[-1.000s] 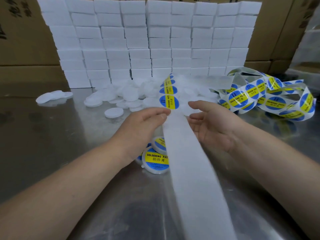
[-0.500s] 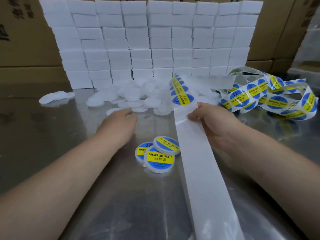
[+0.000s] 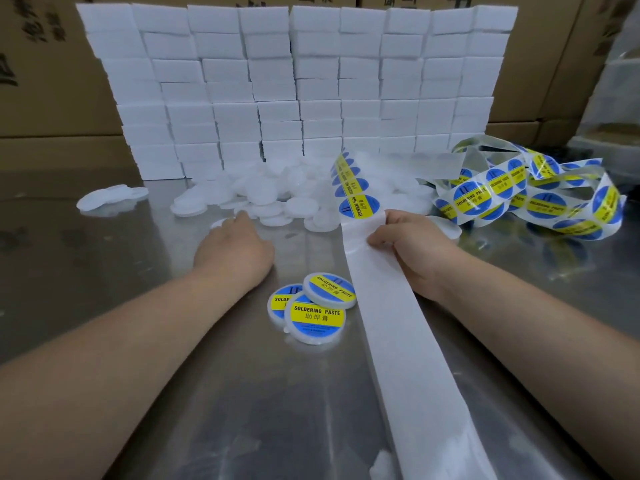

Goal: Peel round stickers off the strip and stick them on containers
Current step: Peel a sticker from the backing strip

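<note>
My right hand (image 3: 412, 251) pinches the white backing strip (image 3: 398, 327) just below the nearest blue-and-yellow round sticker (image 3: 358, 206). The bare strip runs from that hand toward me. My left hand (image 3: 233, 249) reaches forward to the edge of the pile of plain white round containers (image 3: 270, 195). Its fingers curl down over one white container (image 3: 219, 223), which mostly hides under them. Three labelled containers (image 3: 313, 308) lie overlapping between my forearms.
A wall of stacked white boxes (image 3: 298, 88) stands behind the pile, with cardboard cartons beyond it. Coils of sticker strip (image 3: 526, 199) lie at the right. A few loose white lids (image 3: 110, 199) sit at the left on the steel table (image 3: 104, 271).
My left hand left the strip and went left and forward to a white container at the pile's edge. My right hand keeps its hold on the strip, now pulled further toward me.
</note>
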`<state>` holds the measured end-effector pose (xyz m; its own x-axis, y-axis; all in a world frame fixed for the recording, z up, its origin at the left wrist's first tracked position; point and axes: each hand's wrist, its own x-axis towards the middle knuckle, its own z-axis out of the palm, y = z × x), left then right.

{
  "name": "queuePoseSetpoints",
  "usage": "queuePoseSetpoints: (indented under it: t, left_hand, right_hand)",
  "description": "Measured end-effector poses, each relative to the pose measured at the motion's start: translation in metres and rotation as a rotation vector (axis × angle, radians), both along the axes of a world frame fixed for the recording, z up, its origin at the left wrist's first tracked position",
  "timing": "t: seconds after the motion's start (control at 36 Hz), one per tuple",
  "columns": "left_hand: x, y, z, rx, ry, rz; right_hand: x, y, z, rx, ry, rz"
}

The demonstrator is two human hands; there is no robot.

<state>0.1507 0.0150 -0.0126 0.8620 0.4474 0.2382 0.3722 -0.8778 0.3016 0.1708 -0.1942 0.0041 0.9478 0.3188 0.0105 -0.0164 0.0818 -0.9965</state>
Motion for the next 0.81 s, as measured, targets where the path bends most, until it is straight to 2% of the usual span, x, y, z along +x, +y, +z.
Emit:
queuePoseSetpoints:
  t: [0.11,0.22,0.36,0.42,0.53,0.67,0.81]
  left_hand:
    - [0.014,0.013,0.005,-0.058,-0.015,0.079]
    - [0.022,0.014,0.004,0.015,0.069,0.084]
    - [0.022,0.019,-0.001,0.116,-0.062,0.026]
    - [0.021,0.019,-0.002,0.1,-0.085,-0.009]
    - [0.02,0.021,-0.003,-0.027,-0.079,-0.051]
    - [0.012,0.014,-0.002,-0.289,-0.26,-0.013]
    - [-0.005,-0.025,0.019,-0.721,-0.499,-0.121]
  right_hand:
    - [0.001,-0.001,0.0,-0.018,-0.004,0.016]
    - [0.002,0.0,-0.002,-0.012,-0.013,0.035]
    - [0.002,-0.001,-0.003,-0.016,-0.03,0.039]
    - [0.001,0.0,-0.003,-0.011,-0.03,0.039]
    - [0.0,-0.001,-0.001,-0.003,-0.016,0.055]
    - [-0.001,-0.001,-0.001,-0.008,-0.042,0.062]
    - [-0.001,-0.001,-0.003,0.005,-0.083,0.086]
